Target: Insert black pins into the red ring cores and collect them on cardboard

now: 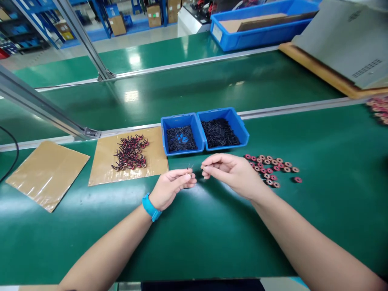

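My left hand (174, 186), with a turquoise band at the wrist, pinches a small wound coil (189, 174) between thumb and fingers. Thin wire ends stick up from it. Just to the right, my right hand (226, 171) is closed in a pinch, its fingertips a small gap away from the coil. What it holds, if anything, is too small to make out. Behind the hands stand two blue bins, a left bin (183, 152) and a right bin (244, 135), both holding short black tubes (220, 133).
Red and copper toothed ring coils (268, 165) lie right of my right hand. Coils with black sleeved leads (131, 153) are heaped on a brown sheet (100, 169); another brown sheet (47, 173) lies farther left. A metal rail (291, 109) runs behind the bins.
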The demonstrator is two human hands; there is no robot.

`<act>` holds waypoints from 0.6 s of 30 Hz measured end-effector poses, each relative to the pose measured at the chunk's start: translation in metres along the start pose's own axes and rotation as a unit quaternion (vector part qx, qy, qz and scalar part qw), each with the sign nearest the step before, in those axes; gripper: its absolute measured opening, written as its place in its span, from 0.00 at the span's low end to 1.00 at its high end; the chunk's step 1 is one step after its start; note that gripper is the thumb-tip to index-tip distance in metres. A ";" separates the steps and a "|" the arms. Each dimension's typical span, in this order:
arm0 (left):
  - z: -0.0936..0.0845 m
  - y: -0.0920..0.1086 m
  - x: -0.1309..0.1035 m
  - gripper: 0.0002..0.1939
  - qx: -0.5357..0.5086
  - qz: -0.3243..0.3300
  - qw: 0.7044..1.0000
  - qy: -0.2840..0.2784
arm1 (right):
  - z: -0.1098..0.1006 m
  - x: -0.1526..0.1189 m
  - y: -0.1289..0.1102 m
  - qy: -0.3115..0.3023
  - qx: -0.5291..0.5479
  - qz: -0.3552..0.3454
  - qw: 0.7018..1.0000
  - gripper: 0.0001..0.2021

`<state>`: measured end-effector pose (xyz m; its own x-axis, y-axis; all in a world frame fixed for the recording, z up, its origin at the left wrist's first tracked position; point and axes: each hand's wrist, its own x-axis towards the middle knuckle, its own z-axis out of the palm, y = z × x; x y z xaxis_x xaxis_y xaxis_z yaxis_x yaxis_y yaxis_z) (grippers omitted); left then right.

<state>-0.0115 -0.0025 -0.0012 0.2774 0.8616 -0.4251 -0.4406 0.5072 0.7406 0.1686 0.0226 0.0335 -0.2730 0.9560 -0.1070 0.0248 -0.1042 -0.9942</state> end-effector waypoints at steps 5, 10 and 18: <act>-0.002 -0.001 -0.001 0.14 0.012 -0.005 1.000 0.003 | 0.000 0.000 0.004 0.029 -0.088 -0.061 0.994 0.07; 0.000 0.001 0.000 0.14 0.017 -0.005 1.000 0.012 | -0.005 -0.002 0.006 0.032 -0.164 -0.096 0.981 0.06; 0.000 0.000 -0.001 0.14 0.027 -0.011 1.000 0.006 | -0.004 -0.004 0.005 0.025 -0.194 -0.109 0.975 0.05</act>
<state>-0.0113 -0.0029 -0.0007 0.2761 0.8502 -0.4483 -0.3874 0.5253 0.7576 0.1740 0.0200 0.0291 -0.2656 0.9570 0.1165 0.3351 0.2049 -0.9196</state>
